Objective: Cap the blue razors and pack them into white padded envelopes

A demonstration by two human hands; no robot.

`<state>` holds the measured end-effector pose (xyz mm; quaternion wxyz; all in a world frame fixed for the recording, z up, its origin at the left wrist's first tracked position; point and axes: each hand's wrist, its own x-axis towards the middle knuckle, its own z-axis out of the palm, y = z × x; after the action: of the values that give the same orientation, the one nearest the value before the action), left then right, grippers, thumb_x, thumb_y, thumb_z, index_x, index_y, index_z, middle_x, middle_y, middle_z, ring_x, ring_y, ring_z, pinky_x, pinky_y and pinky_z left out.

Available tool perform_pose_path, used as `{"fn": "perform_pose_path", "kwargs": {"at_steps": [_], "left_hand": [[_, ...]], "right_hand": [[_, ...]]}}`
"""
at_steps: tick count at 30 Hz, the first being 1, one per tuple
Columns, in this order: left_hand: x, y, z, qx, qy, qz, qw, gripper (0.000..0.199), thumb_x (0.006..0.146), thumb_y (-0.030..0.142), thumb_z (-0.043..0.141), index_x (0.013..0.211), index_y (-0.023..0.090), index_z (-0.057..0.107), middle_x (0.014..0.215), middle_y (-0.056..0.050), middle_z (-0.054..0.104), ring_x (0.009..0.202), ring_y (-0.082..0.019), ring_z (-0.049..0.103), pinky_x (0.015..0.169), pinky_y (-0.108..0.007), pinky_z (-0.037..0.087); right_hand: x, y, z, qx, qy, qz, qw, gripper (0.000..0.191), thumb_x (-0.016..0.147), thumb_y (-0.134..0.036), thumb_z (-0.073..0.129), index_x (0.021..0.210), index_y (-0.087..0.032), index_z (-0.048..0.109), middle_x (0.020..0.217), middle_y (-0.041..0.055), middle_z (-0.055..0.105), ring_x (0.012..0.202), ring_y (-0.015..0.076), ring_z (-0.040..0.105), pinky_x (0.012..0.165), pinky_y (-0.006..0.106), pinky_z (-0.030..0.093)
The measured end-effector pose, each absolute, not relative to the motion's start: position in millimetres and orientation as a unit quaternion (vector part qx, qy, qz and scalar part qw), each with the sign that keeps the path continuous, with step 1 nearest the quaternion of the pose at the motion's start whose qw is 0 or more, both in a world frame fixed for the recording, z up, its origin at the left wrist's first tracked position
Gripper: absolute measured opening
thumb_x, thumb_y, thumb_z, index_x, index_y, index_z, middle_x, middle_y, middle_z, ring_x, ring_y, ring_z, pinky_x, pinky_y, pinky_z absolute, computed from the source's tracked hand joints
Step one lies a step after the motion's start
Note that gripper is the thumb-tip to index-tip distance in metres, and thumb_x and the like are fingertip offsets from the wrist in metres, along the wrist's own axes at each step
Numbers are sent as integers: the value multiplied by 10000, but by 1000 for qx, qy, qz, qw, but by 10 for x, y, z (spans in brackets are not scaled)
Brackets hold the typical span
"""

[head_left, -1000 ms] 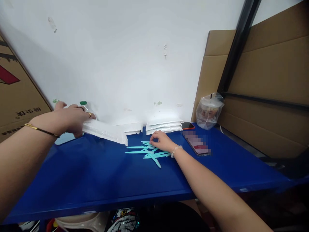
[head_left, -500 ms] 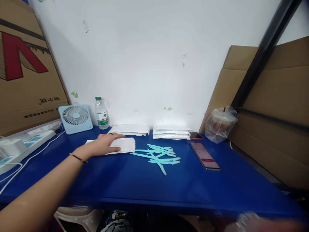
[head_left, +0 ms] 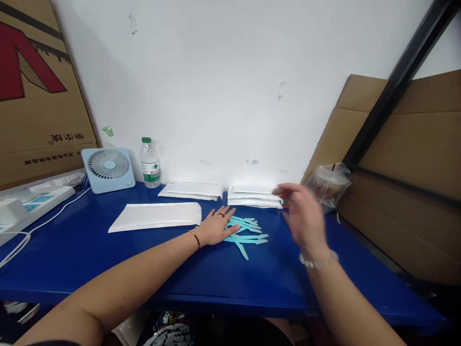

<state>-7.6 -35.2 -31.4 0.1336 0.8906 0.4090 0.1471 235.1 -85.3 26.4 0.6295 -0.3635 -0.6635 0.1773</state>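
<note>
My left hand [head_left: 218,226] lies with its fingers spread over the left part of a loose heap of turquoise eyebrow razors [head_left: 248,239], hiding several handles. Just left of that hand, a white padded envelope [head_left: 154,216] lies flat on the blue table. My right hand [head_left: 304,216] is raised above the right side of the table, blurred by motion, its fingers pointing left. It partly covers a phone [head_left: 285,220]. Near its fingertips a stack of white padded envelopes [head_left: 254,198] stands against the wall; whether it touches them I cannot tell.
More padded envelopes [head_left: 190,190] lie at the back, left of the stack. A water bottle [head_left: 150,163], a light blue fan [head_left: 109,168] and a power strip [head_left: 39,204] stand at left. A bagged drink cup [head_left: 329,180] stands at right beside cardboard [head_left: 403,192].
My left hand has left the padded envelope and moved right onto the razors. My right hand has come up from the lower right corner to above the phone.
</note>
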Motion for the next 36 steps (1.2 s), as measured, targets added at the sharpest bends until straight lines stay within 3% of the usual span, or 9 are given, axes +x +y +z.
{"fn": "perform_pose_path", "kwargs": {"at_steps": [3, 7, 9, 13, 17, 21, 24, 26, 36], "left_hand": [[-52, -398, -237, 867, 421, 239, 117, 657, 911, 587, 152, 1438, 203, 231, 1487, -97, 278, 1388, -239, 173, 1120, -423, 154], [-67, -342, -239, 850, 452, 249, 105, 640, 900, 602, 193, 1382, 215, 361, 1451, -95, 352, 1383, -263, 186, 1120, -476, 103], [-53, -305, -306, 838, 470, 225, 161, 689, 888, 626, 183, 1384, 182, 361, 1442, -119, 362, 1373, -274, 219, 1112, -478, 136], [-16, -325, -387, 810, 455, 250, 272, 717, 889, 628, 142, 1386, 156, 356, 1438, -104, 373, 1334, -221, 324, 1099, -352, 235], [-82, -373, -324, 812, 461, 238, 268, 687, 874, 627, 229, 1359, 173, 402, 1410, -92, 420, 1285, -238, 396, 1049, -338, 315], [-121, -270, -213, 839, 464, 200, 199, 457, 818, 477, 450, 1151, 198, 593, 1194, -83, 604, 1077, -237, 559, 878, -301, 435], [-75, -131, -146, 850, 463, 146, 204, 260, 721, 353, 562, 899, 197, 669, 914, -49, 682, 836, -195, 618, 689, -248, 451], [-51, -58, -130, 849, 462, 118, 228, 187, 674, 334, 599, 779, 195, 669, 765, -22, 677, 708, -167, 609, 580, -223, 423], [-140, -15, -285, 827, 453, 175, 283, 256, 758, 418, 535, 837, 192, 624, 794, -24, 654, 677, -152, 580, 535, -220, 410]], "right_hand": [[2359, -621, -95, -480, -572, 304, 592, 378, 888, -445, 413, 1018, -189, 659, 1124, 87, 640, 1120, 248, 534, 1009, 415, 353], [2347, -431, -491, -543, -517, 363, 554, 448, 848, -495, 434, 1081, -172, 639, 1191, 88, 617, 1176, 248, 498, 1059, 398, 296], [2246, -436, -560, -545, -519, 373, 542, 483, 836, -532, 437, 1101, -178, 632, 1219, 88, 601, 1190, 249, 488, 1058, 408, 303], [1949, -568, -540, -524, -518, 419, 530, 507, 841, -554, 422, 1104, -179, 639, 1222, 102, 598, 1167, 251, 510, 1022, 405, 355], [1902, -599, -429, -525, -566, 392, 501, 428, 841, -490, 450, 1072, -193, 656, 1124, 85, 645, 1061, 237, 568, 928, 368, 423], [2096, -316, -178, -555, -717, 243, 344, 243, 738, -339, 580, 866, -169, 698, 857, 54, 685, 787, 192, 598, 731, 302, 450], [2190, -67, -10, -547, -769, 275, 182, 182, 644, -296, 656, 751, -156, 698, 668, 13, 651, 616, 140, 547, 604, 254, 415], [2212, 19, 22, -530, -774, 324, 123, 196, 611, -315, 689, 729, -159, 699, 618, -6, 629, 565, 121, 515, 567, 242, 397], [2409, -57, -233, -468, -744, 405, 251, 320, 681, -447, 668, 795, -148, 668, 660, -5, 584, 595, 106, 479, 571, 233, 371]]}}
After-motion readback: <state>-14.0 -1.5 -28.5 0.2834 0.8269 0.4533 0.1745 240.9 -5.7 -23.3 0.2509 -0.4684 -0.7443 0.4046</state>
